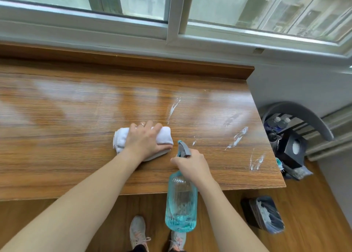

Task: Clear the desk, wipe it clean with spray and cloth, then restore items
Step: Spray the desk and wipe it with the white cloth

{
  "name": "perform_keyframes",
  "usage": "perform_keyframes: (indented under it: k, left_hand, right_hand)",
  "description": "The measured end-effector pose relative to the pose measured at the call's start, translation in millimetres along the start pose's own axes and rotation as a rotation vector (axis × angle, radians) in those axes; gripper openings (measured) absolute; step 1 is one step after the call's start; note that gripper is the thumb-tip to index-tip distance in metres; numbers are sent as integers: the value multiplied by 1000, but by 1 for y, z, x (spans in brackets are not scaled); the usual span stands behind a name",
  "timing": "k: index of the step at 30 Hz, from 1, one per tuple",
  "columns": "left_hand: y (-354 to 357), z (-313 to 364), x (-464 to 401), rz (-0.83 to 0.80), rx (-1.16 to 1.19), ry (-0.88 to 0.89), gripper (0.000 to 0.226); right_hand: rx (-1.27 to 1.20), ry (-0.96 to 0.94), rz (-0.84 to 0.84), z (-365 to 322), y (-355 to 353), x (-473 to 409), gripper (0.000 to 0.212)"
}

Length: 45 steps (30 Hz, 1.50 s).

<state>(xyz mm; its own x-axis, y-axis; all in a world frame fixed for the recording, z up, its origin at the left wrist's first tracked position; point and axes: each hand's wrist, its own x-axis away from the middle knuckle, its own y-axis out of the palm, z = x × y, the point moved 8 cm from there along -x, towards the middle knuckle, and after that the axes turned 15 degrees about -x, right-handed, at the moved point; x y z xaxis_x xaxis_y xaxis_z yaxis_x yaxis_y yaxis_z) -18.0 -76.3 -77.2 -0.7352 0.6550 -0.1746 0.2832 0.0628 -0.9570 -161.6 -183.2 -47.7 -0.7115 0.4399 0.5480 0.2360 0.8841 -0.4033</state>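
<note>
A wooden desk (76,103) runs under the window, its top bare except for white streaks (239,137) near the right end. My left hand (143,140) lies on top of a folded white cloth (163,135) in the desk's middle, with the thumb along its near edge. My right hand (192,165) grips the neck of a clear blue ribbed spray bottle (181,202), held over the desk's front edge. Its grey nozzle (183,148) points away from me. A little liquid sits in the bottle's bottom.
A grey chair (297,116) stands past the desk's right end with bottles and a black tissue box (292,146) on its seat. A dark stack of items (264,213) lies on the wooden floor. The white window frame (171,32) rises behind the desk.
</note>
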Motion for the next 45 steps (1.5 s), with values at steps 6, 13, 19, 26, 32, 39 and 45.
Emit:
perform_keyframes:
  k: [6,13,19,26,32,39,45]
  left_hand:
    - [6,-10,-45,-106,-42,-17,94]
    - [1,-8,-22,-129,-63,-48,96]
    - [-16,7,48,14,-5,-42,83]
    - [-22,10,73,99,2,-76,79]
    - [-10,6,44,64,16,-65,82]
    - [0,-2,1,-67,-7,-53,90]
    - [-8,-1,19,-64,-22,-102,93]
  right_hand:
    - [-46,17,55,17,-3,11,22]
    - [-18,-7,45,26,-5,26,21]
    - [-16,-20,-5,23,2,24,27]
    - [29,-52,-56,16,3,15,24]
    - [67,-78,-47,18,5,12,30]
    - [34,-111,-75,29,8,22,42]
    - [10,-138,-74,36,6,30,54]
